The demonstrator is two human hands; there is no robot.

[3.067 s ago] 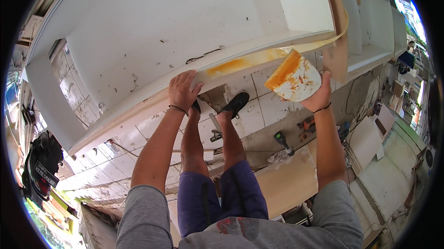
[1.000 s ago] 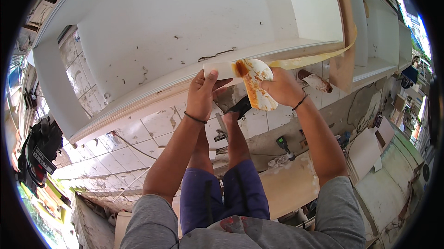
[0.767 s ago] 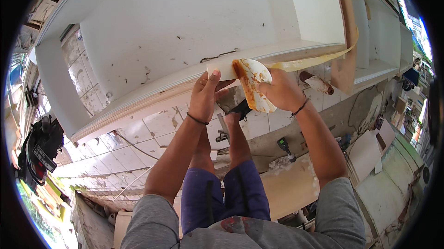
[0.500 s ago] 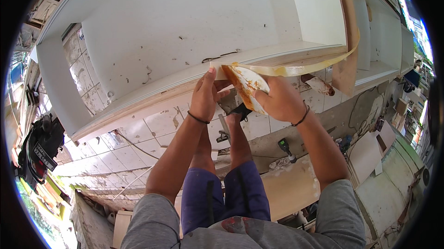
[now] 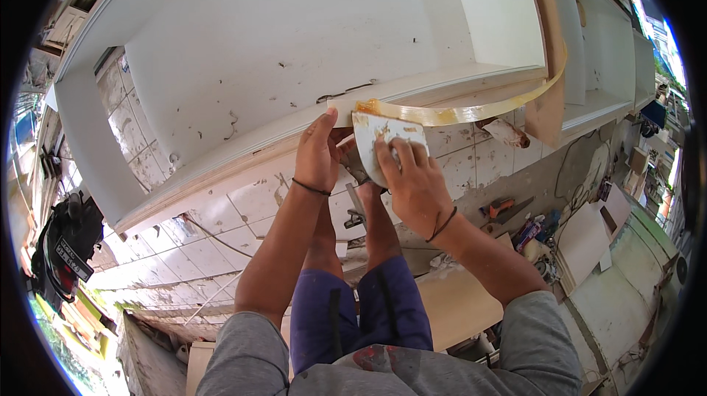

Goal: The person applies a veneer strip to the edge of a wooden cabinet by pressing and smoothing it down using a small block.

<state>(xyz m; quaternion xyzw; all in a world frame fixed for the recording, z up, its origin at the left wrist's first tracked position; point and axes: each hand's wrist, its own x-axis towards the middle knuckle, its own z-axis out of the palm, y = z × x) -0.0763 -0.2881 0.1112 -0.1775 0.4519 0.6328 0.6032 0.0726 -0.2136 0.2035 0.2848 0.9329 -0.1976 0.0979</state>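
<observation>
My left hand point(image 5: 318, 154) pinches the near end of a long, pale edge-banding strip point(image 5: 479, 112) between thumb and fingers. The strip curves away to the right, and its upturned face shines with yellowish glue close to the hand. A white flat glue spreader point(image 5: 366, 138) with brown smears is gripped in my right hand point(image 5: 417, 184), fingers spread over its face. Its upper edge touches the strip just right of my left hand. Behind both hands lies the white cabinet point(image 5: 287, 24), its bare wooden front edge running alongside the strip.
An upright wooden-edged panel point(image 5: 543, 50) stands where the strip curves round. On the ground at right are an orange-handled handsaw point(image 5: 502, 207) and leaning white panels point(image 5: 587, 243). A black vehicle part point(image 5: 68, 245) is at far left, and a wooden board point(image 5: 456, 304) lies near my legs.
My right hand has swung left and lower, turning the spreader from edge-on to face-up, with fingers now on its face. My left hand keeps its pinch on the strip.
</observation>
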